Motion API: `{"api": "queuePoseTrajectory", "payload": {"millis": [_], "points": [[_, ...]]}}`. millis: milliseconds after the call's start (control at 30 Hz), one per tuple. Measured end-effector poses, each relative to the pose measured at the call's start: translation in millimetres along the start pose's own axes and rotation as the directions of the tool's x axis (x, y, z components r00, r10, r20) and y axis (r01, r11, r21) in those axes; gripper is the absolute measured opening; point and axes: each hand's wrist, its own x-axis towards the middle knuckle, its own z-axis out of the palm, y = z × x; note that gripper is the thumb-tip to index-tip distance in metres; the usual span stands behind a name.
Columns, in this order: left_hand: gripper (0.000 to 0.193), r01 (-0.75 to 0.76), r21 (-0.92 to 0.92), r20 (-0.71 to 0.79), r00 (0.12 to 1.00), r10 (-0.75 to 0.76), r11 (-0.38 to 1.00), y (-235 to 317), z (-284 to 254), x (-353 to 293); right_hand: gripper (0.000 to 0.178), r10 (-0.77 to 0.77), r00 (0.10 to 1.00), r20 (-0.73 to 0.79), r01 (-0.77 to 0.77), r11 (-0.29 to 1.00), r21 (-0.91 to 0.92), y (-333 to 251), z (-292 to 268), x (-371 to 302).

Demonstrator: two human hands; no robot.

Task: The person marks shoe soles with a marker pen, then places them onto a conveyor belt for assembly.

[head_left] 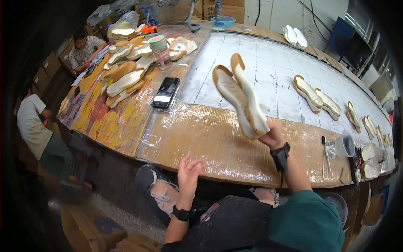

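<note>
My right hand (273, 136) grips a pair of white shoe soles (241, 98) with tan edges by one end. They are held up at a tilt over the table, their far ends spread a little apart. Bare of any object, my left hand (190, 172) hovers above my lap near the table's front edge, its fingers apart. Below the raised soles lies brown cardboard (197, 138) under clear film. More shoe soles (317, 98) rest in a row along the white work surface (268, 75) to the right.
Many soles (130, 80) are heaped on the paint-stained left table (98, 113), beside a jar (160, 51) and a phone (166, 92). A clear cup (344, 144) and a brush (323, 156) sit at the right. Two people (86, 50) are at the left. A blue basin (223, 22) stands at the back.
</note>
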Motion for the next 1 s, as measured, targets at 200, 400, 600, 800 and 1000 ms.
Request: {"api": "queuePoseTrajectory", "payload": {"millis": [200,400,600,800,1000], "points": [[0.068,-0.26,-0.22,0.04,0.961,0.275,0.94,37,60,9,0.074,-0.339,0.94,0.03,0.243,0.607,-0.757,48,95,-40],[0.047,-0.206,-0.476,-0.167,0.976,0.142,0.855,38,63,12,0.065,-0.413,0.875,0.253,0.424,0.403,-0.811,65,105,-60],[0.04,0.221,-0.706,0.165,0.975,-0.147,0.673,54,41,8,0.042,-0.352,0.935,0.04,0.272,0.642,-0.717,53,120,-61],[0.039,0.258,-0.715,0.155,0.965,-0.213,0.65,59,52,-6,0.058,-0.336,0.907,0.254,0.417,0.63,-0.655,64,124,-72],[0.04,0.283,-0.757,0.158,0.954,-0.255,0.589,46,53,-10,0.064,-0.284,0.935,0.213,0.35,0.637,-0.687,66,118,-75]]}}
